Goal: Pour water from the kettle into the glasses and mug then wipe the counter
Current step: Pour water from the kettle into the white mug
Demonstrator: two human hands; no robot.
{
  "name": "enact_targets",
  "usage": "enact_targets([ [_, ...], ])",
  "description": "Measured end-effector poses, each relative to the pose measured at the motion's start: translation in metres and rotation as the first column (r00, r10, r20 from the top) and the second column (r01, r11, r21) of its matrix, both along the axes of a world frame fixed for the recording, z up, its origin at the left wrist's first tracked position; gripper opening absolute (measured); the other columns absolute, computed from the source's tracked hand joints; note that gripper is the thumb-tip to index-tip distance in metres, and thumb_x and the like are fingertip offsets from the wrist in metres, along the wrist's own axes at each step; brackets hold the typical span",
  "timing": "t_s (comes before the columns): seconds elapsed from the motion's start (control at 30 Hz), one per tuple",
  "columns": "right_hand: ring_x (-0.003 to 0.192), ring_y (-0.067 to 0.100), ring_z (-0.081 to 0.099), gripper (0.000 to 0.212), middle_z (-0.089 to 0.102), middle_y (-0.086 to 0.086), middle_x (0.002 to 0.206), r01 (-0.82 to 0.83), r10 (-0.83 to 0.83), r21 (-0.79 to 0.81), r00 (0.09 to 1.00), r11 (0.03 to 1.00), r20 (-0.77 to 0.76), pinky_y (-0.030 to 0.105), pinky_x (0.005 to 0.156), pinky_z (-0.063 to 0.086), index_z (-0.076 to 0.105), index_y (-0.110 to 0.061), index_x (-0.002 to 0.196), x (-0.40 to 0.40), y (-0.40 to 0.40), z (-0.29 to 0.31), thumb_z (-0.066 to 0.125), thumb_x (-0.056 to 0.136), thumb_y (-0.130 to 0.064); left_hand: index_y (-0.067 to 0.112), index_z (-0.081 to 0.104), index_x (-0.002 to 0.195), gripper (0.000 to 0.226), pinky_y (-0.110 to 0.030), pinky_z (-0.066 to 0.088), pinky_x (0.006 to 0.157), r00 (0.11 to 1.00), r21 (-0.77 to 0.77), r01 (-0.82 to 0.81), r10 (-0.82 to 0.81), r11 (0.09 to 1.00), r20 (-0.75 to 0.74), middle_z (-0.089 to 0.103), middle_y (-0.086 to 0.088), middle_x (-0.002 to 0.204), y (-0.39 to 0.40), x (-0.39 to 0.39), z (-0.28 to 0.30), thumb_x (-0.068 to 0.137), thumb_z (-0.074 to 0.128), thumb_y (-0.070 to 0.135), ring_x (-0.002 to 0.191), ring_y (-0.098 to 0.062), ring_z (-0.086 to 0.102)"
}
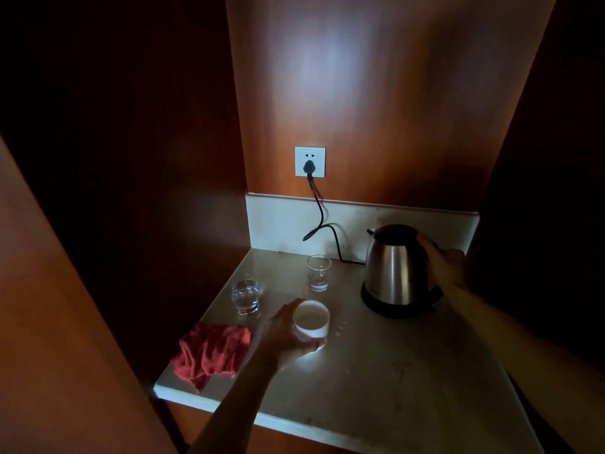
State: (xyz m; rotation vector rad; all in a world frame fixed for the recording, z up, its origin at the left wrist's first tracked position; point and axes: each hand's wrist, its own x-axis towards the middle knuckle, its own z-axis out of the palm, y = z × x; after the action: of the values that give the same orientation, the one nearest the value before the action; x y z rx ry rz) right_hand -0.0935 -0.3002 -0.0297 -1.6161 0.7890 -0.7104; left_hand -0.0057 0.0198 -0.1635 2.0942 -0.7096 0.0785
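We see the left hand (288,335) wrapped around the white round mug (311,320) on the pale stone counter (393,371); the right hand (443,267) grips the steel kettle (394,267) on its black base.

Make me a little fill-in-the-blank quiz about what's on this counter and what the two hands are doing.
1. The left hand holds the white ____.
2. The right hand grips the handle of the ____, which sits on its black base.
3. The crumpled cloth near the counter's left edge is ____ in colour.
4. A black cord is plugged into the white ____ on the wall.

Answers: mug; kettle; red; socket
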Motion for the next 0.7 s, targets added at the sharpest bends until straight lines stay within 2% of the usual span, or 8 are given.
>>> enact_targets([
  [0.07, 0.075, 0.029, 0.068, 0.057, 0.071, 0.009, 0.078, 0.038, -0.038, 0.018, 0.999, 0.999, 0.025, 0.042, 0.072, 0.056, 0.068, -0.012, 0.074, 0.0, -0.005, -0.006, 0.077, 0.068, -0.068, 0.043, 0.048, 0.126, 0.09, -0.032, 0.057, 0.083, 1.0, -0.005, 0.003, -0.002, 1.0, 0.01, 0.065, 0.014, 0.113, 0.0, 0.002, -0.001, 0.047, 0.089, 0.059, 0.096, -0.001, 0.066],
  [0.17, 0.075, 0.025, 0.066, 0.047, 0.071, 0.009, 0.083, 0.086, -0.087, 0.026, 0.996, 0.996, 0.031, 0.038, 0.076, 0.056, 0.068, -0.014, 0.075, 0.001, -0.011, -0.014, 0.076, 0.078, -0.061, 0.046, 0.048, 0.125, 0.088, -0.032, 0.057, 0.081, 0.999, -0.023, 0.0, 0.001, 1.0, 0.038, 0.066, 0.015, 0.112, -0.001, 0.003, -0.003, 0.047, 0.089, 0.057, 0.095, -0.001, 0.066],
  [0.27, 0.071, 0.026, 0.067, 0.056, 0.071, 0.012, 0.078, 0.102, -0.103, 0.034, 0.994, 0.994, 0.022, 0.04, 0.071, 0.057, 0.069, -0.006, 0.075, 0.007, -0.015, -0.02, 0.075, 0.078, -0.062, 0.044, 0.048, 0.126, 0.089, -0.03, 0.057, 0.079, 0.998, -0.012, 0.005, -0.004, 1.0, 0.065, 0.065, 0.015, 0.112, -0.001, 0.004, -0.004, 0.048, 0.089, 0.058, 0.094, 0.0, 0.066],
  [0.4, 0.066, 0.024, 0.061, 0.052, 0.065, 0.01, 0.073, 0.046, -0.046, 0.033, 0.999, 0.998, -0.005, 0.03, 0.059, 0.049, 0.065, -0.005, 0.074, 0.014, -0.009, -0.024, 0.071, 0.086, -0.056, 0.045, 0.048, 0.127, 0.088, -0.03, 0.057, 0.078, 0.996, 0.001, 0.002, -0.002, 1.0, 0.09, 0.065, 0.016, 0.112, -0.002, 0.002, -0.002, 0.049, 0.088, 0.059, 0.093, 0.002, 0.065],
  [0.53, 0.065, 0.026, 0.061, 0.055, 0.065, 0.013, 0.075, 0.042, -0.042, 0.048, 0.999, 0.998, -0.001, 0.037, 0.064, 0.05, 0.067, -0.001, 0.081, 0.017, -0.007, -0.032, 0.07, 0.087, -0.056, 0.059, 0.043, 0.122, 0.088, -0.029, 0.057, 0.079, 0.996, -0.017, 0.001, 0.0, 1.0, 0.084, 0.065, 0.016, 0.112, -0.002, 0.002, 0.0, 0.048, 0.089, 0.056, 0.095, 0.001, 0.065],
  [0.63, 0.063, 0.028, 0.06, 0.056, 0.063, 0.013, 0.071, 0.034, -0.033, 0.038, 0.999, 0.999, -0.017, 0.037, 0.06, 0.05, 0.065, -0.002, 0.077, 0.015, -0.007, -0.031, 0.07, 0.087, -0.057, 0.047, 0.051, 0.122, 0.085, -0.029, 0.057, 0.08, 0.998, 0.006, -0.017, 0.017, 1.0, 0.054, 0.066, 0.017, 0.11, -0.002, 0.001, 0.001, 0.047, 0.09, 0.056, 0.093, 0.004, 0.066],
  [0.7, 0.063, 0.027, 0.06, 0.058, 0.063, 0.014, 0.073, 0.028, -0.027, 0.037, 1.0, 0.999, -0.013, 0.037, 0.062, 0.05, 0.067, 0.001, 0.081, 0.014, -0.006, -0.029, 0.07, 0.087, -0.056, 0.04, 0.055, 0.122, 0.087, -0.027, 0.056, 0.082, 0.999, 0.035, -0.025, 0.024, 0.999, 0.024, 0.067, 0.019, 0.108, -0.001, 0.004, 0.002, 0.044, 0.089, 0.06, 0.093, 0.007, 0.065],
])
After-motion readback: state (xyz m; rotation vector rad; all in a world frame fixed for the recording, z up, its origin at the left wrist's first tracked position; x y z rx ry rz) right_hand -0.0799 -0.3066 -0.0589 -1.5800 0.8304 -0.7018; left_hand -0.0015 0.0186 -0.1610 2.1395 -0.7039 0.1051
